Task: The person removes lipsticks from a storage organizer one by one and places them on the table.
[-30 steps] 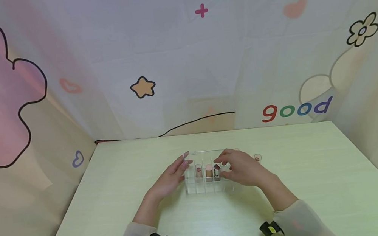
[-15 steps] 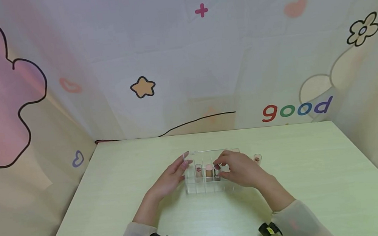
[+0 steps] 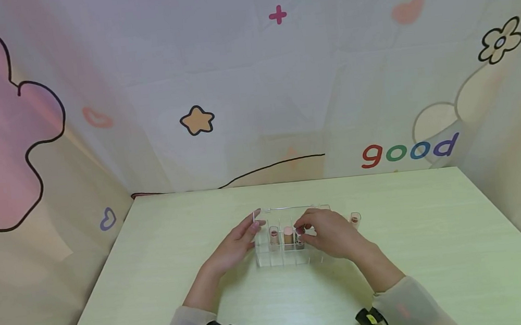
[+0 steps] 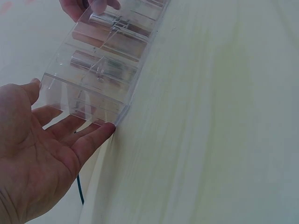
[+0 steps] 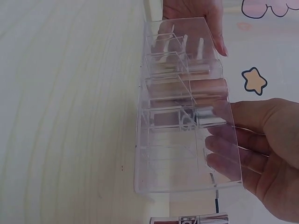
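Note:
A clear acrylic lipstick organizer (image 3: 282, 257) stands at mid-table, divided into small slots. My left hand (image 3: 233, 246) holds its left end; in the left wrist view the thumb lies at the upper edge and the fingers (image 4: 96, 142) against the side wall. Between thumb and fingertips, my right hand (image 3: 335, 231) pinches a silver lipstick (image 5: 205, 116) that stands in one slot; the hand partly hides its top in the head view. Beside it, a pink-topped lipstick (image 3: 288, 235) and a clear-capped lipstick (image 3: 274, 235) stand upright in other slots.
Another clear-capped lipstick (image 3: 355, 219) is on the pale wooden table (image 3: 177, 223), to the right of the organizer. A printed fabric backdrop (image 3: 243, 80) rises behind the table and along both sides. Black straps sit at both wrists.
My right hand has moved slightly down and left, its fingers closing in on the silver lipstick's top. The left hand and the organizer have stayed in place.

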